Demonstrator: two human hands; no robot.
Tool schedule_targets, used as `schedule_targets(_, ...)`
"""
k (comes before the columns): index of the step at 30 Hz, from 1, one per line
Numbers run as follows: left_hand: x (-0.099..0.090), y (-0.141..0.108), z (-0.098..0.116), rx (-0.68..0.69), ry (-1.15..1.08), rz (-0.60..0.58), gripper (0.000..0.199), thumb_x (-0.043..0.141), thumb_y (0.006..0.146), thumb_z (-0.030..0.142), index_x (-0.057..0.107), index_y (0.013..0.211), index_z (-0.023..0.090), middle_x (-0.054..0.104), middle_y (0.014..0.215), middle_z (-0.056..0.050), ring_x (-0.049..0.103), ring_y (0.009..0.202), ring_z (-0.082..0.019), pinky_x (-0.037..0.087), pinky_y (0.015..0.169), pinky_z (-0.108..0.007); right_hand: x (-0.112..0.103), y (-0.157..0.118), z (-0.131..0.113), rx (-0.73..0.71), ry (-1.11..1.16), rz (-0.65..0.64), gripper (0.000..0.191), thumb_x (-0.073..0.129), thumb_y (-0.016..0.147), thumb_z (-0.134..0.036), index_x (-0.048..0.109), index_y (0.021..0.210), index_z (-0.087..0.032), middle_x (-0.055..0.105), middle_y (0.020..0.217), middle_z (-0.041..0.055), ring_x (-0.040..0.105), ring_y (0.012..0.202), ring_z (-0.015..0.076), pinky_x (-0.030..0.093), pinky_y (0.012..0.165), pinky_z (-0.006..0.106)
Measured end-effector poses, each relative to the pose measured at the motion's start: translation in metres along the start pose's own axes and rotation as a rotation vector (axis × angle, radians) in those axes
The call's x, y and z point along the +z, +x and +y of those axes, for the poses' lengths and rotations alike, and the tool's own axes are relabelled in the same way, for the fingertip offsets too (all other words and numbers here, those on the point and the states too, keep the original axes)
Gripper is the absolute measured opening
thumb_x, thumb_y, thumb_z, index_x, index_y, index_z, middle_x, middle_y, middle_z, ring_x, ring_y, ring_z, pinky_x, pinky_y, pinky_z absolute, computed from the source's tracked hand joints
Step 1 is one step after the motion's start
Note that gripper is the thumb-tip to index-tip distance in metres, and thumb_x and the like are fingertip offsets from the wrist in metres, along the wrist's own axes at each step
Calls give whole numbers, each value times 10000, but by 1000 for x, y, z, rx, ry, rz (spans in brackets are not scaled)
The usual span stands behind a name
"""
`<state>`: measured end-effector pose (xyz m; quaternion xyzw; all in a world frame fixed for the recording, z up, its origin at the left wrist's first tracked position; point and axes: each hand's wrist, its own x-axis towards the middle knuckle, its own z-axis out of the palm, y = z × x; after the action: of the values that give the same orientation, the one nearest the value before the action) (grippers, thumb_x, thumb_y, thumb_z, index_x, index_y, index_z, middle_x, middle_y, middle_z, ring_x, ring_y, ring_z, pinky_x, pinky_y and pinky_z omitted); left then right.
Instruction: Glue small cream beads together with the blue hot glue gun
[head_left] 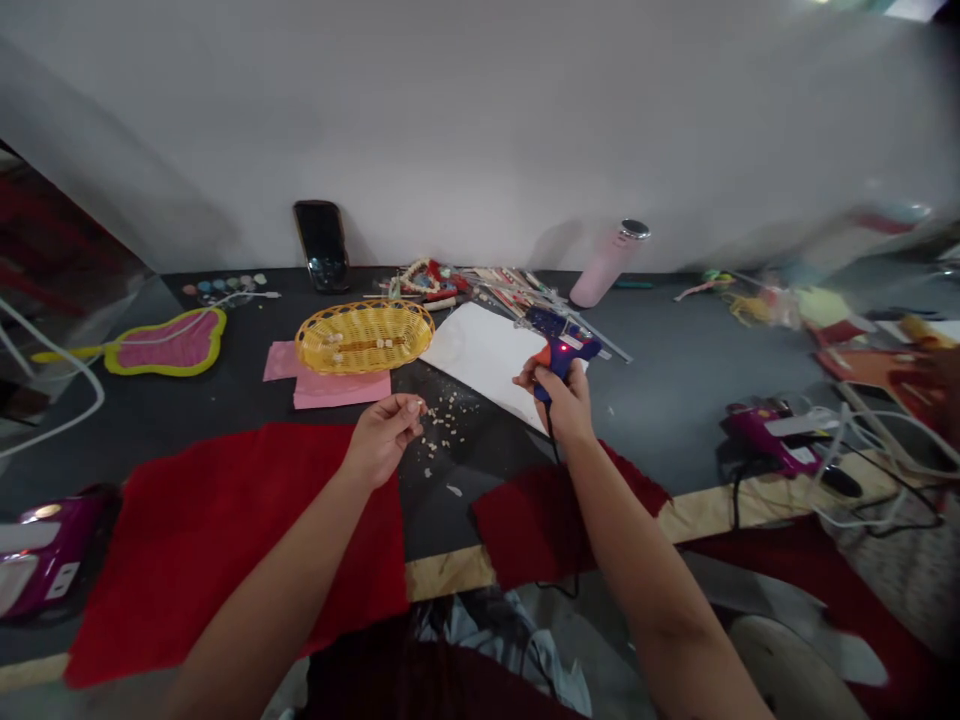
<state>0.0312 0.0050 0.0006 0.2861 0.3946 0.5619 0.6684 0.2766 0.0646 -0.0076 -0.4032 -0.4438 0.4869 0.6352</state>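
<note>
My right hand (567,398) is wrapped round a blue glue gun (556,345) with an orange trigger and a lit red light, held over a white sheet (480,350). A black cord hangs down from its grip. My left hand (384,435) is closed in a pinch beside scattered small pale bits (444,420) on the dark table. Something tiny and pale seems to be at its fingertips, too small to name. Just beyond that hand, a yellow woven basket (365,338) with a few small pieces in it rests on pink sheets (341,388).
Red cloth (262,500) covers the front left; a smaller red piece (525,520) hangs over the edge. A phone (321,245) leans on the wall. A pink bottle (609,265) stands behind a heap of sticks (510,290). Purple devices (772,435) with cords lie at both sides.
</note>
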Motion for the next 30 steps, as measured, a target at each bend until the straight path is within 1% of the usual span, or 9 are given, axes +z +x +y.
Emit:
schedule_targets(4, 2, -1, 0, -14, -45, -23, 120, 737, 666, 226, 654, 697, 146, 587, 725, -6, 441, 557, -49, 364, 534, -201, -6, -8, -12, 21, -98, -50, 217, 632, 736, -297, 531, 920, -242, 610, 822, -10, 593, 685, 125, 524, 659, 303)
schedule_targets(6, 2, -2, 1, -16, -74, -32, 112, 734, 671, 219, 650, 688, 146, 584, 718, -5, 447, 564, -52, 367, 543, -209, -5, -13, -18, 78, -122, -170, 200, 603, 767, -343, 564, 928, -231, 618, 789, 15, 586, 655, 142, 504, 602, 299)
schedule_targets(10, 0, -3, 7, -11, -129, -19, 131, 742, 664, 222, 639, 659, 141, 571, 698, -10, 445, 573, -58, 374, 546, -216, 9, -26, -27, 177, -110, -489, 223, 598, 792, -374, 601, 925, -195, 607, 711, 26, 547, 580, 140, 442, 531, 287)
schedule_targets(12, 0, -3, 11, -17, -147, 4, 148, 755, 645, 214, 628, 628, 141, 568, 689, -12, 446, 575, -61, 376, 540, -214, 17, -34, -29, 215, -94, -603, 234, 576, 818, -385, 599, 934, -182, 590, 687, 23, 528, 572, 134, 421, 527, 279)
schedule_targets(14, -2, -3, 13, -24, -155, 28, 157, 768, 624, 203, 624, 613, 141, 572, 691, -14, 454, 586, -66, 376, 537, -209, 24, -40, -28, 243, -88, -675, 246, 560, 833, -400, 590, 930, -176, 581, 712, 27, 511, 579, 126, 412, 538, 274)
schedule_targets(17, -4, -2, 13, -32, -157, 35, 147, 772, 618, 198, 637, 625, 140, 586, 704, -17, 460, 586, -64, 382, 543, -211, 29, -46, -25, 247, -84, -734, 295, 537, 840, -452, 570, 938, -176, 547, 718, 22, 483, 581, 121, 399, 545, 271)
schedule_targets(21, -5, 0, 8, -39, -144, 11, 121, 757, 639, 193, 650, 631, 137, 606, 714, -23, 459, 563, -57, 402, 558, -219, 27, -47, -22, 196, -103, -780, 387, 454, 860, -535, 551, 956, -172, 494, 661, 7, 452, 577, 127, 355, 543, 274)
schedule_targets(24, -4, 0, 5, -41, -125, 13, 110, 755, 642, 191, 663, 648, 131, 611, 717, -27, 466, 567, -59, 408, 565, -215, 25, -45, -22, 162, -156, -798, 411, 425, 871, -548, 555, 939, -164, 473, 638, 2, 435, 583, 127, 324, 553, 276)
schedule_targets(30, -3, -1, 4, -37, -114, 11, 115, 757, 645, 197, 682, 684, 118, 605, 660, -21, 470, 553, -53, 390, 556, -196, 27, -45, -20, 170, -170, -819, 414, 401, 885, -542, 540, 883, -152, 440, 643, 0, 390, 582, 117, 288, 550, 273)
